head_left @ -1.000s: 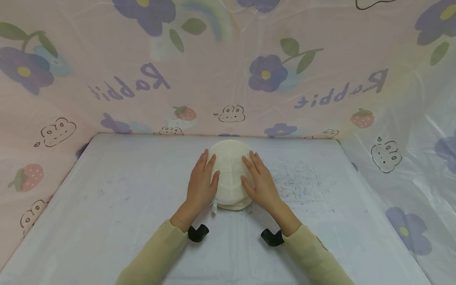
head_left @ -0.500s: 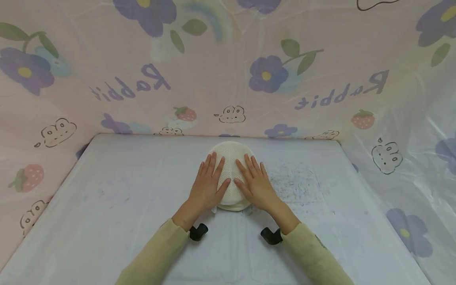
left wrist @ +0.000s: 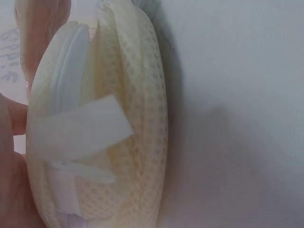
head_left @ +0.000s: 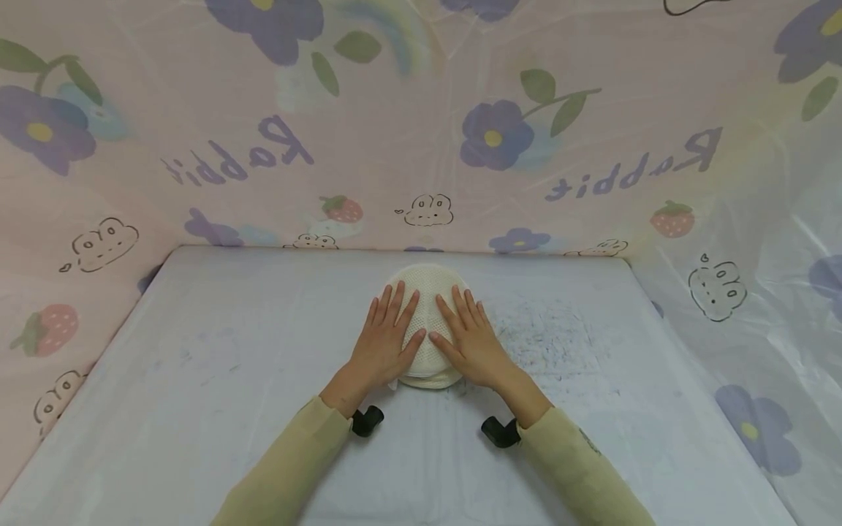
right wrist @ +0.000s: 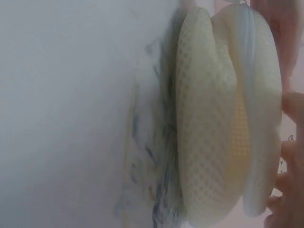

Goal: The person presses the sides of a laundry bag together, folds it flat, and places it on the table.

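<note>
A round cream mesh laundry bag lies on the white-covered table, near its far side. My left hand rests on the bag's left half, fingers straight and spread. On the right half, my right hand lies the same way, the two thumbs close together over the middle. From the left wrist, the bag's thick folded side shows, with a white fabric tag and a pale zipper. In the right wrist view the zipper edge curves above a puffy mesh layer. The palms hide much of the top.
The table has scuffed dark marks right of the bag. A pink printed sheet stands along the back and sides. Black curved pieces sit at both wrists, by the sleeves.
From the sides of the bag, both hands have moved inward onto its top, and their thumbs have come nearer each other. Over the last half second they barely move.
</note>
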`<state>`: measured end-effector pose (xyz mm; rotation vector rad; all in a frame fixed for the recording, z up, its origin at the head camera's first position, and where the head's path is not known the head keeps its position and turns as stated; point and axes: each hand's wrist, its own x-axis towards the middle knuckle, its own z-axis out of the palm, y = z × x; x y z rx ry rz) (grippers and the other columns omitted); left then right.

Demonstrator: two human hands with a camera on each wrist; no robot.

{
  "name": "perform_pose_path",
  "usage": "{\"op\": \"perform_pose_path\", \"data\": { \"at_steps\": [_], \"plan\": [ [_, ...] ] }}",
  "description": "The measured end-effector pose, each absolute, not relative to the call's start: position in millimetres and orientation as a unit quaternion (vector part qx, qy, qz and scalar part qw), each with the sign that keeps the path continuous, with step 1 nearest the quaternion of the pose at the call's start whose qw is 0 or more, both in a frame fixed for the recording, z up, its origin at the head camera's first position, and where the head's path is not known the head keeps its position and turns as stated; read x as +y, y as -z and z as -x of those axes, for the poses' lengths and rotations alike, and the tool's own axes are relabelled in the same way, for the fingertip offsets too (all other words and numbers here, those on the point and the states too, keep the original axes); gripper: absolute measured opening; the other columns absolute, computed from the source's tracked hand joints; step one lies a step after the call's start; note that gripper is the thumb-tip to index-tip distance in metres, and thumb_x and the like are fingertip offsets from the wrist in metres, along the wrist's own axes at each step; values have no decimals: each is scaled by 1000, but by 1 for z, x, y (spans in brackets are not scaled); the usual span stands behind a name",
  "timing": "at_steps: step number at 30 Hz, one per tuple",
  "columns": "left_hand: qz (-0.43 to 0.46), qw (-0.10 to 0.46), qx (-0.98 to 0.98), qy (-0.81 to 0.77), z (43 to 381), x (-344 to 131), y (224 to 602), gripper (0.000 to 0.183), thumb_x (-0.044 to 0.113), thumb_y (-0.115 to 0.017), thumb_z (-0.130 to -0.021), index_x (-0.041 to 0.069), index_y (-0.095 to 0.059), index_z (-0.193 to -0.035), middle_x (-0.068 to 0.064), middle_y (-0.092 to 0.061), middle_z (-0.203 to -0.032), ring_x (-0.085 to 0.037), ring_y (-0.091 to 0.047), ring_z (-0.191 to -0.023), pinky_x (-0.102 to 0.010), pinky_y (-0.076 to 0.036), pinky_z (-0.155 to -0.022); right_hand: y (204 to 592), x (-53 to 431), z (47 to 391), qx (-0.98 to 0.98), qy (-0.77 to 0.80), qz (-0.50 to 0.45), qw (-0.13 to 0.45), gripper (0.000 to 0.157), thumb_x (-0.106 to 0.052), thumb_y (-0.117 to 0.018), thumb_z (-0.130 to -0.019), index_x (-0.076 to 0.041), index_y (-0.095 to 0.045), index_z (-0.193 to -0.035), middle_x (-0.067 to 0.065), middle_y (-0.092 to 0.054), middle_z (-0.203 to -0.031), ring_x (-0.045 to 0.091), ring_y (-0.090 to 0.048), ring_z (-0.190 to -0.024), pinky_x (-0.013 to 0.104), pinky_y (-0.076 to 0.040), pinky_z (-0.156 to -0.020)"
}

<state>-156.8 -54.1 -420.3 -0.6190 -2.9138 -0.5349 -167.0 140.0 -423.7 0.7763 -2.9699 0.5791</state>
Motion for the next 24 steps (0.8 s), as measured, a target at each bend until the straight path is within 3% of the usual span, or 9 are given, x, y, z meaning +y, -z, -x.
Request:
{"op": "perform_pose_path", "data": {
  "at_steps": [16,24],
  "plan": [
    [199,-2,-964,174,167,-54,429,59,42,-29,-99,16,-14,-149,-10,-1,-157,-29,2,-145,-48,-3,-117,427,142,170,-952,-188,-236,-41,64,-46,-34,-98,-14,-12,-149,17,2,-156,34,4,-144,53,-3,-115],
    [203,-14,-964,170,166,-51,436,59,42,-30,-99,15,-16,-149,-12,-4,-157,-31,0,-145,-48,-7,-117,428,143,167,-954,-176,-235,-68,65,-46,-34,-98,-12,-13,-149,18,2,-155,35,3,-144,53,-4,-115]
  ]
}}
